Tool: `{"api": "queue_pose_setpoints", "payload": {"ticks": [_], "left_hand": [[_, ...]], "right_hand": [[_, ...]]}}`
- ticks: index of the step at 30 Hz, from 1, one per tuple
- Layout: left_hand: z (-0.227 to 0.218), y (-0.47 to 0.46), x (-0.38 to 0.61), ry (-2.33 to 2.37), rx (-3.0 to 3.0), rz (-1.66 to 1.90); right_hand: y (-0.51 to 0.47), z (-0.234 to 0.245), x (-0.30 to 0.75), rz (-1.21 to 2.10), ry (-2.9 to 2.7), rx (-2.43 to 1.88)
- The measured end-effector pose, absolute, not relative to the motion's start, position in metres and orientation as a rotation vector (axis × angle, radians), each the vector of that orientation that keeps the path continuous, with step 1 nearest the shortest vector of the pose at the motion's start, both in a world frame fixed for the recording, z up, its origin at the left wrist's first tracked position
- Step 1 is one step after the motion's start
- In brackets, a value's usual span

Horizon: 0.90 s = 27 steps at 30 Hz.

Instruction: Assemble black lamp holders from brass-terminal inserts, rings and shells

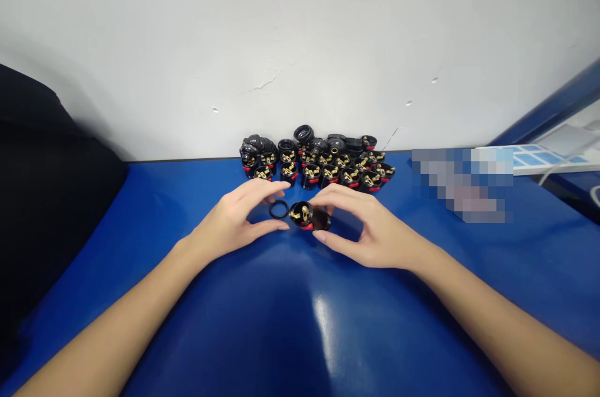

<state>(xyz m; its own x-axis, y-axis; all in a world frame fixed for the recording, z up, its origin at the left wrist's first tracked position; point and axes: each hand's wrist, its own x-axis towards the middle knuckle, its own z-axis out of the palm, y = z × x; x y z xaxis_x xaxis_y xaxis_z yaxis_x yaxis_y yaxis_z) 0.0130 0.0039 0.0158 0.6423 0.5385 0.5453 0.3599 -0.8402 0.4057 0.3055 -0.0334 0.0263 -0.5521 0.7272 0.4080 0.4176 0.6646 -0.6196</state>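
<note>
My right hand [368, 228] pinches a black lamp socket [309, 216] with brass contacts and a red band, holding it on its side just above the blue table [300, 322]. A black ring [279, 209] lies flat on the table just left of the socket. Around that ring curves my left hand [237, 219], its fingers apart, thumb and forefinger on either side of the ring, nothing gripped. Behind both hands, several more black sockets [328, 172] stand in rows against the wall.
Loose black rings and caps [304, 133] are piled behind the socket rows at the white wall. A blurred patch [462, 184] lies on the table at the right. A dark object [42, 197] stands at the left edge. A blue-and-white panel [553, 156] sits at the far right.
</note>
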Motion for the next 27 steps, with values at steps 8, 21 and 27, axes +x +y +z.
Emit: {"api": "queue_pose_setpoints", "payload": {"ticks": [8, 21, 27], "left_hand": [[0.017, -0.007, 0.024, 0.56, 2.794, 0.927], [0.018, 0.004, 0.007, 0.901, 2.508, 0.792], [0.01, 0.002, 0.019, 0.888, 2.255, 0.89]], "right_hand": [[-0.035, 0.022, 0.299, 0.664, -2.211, -0.897], [-0.03, 0.013, 0.298, 0.436, -2.25, -0.98], [-0.03, 0.016, 0.302, 0.487, -2.182, -1.091]]}}
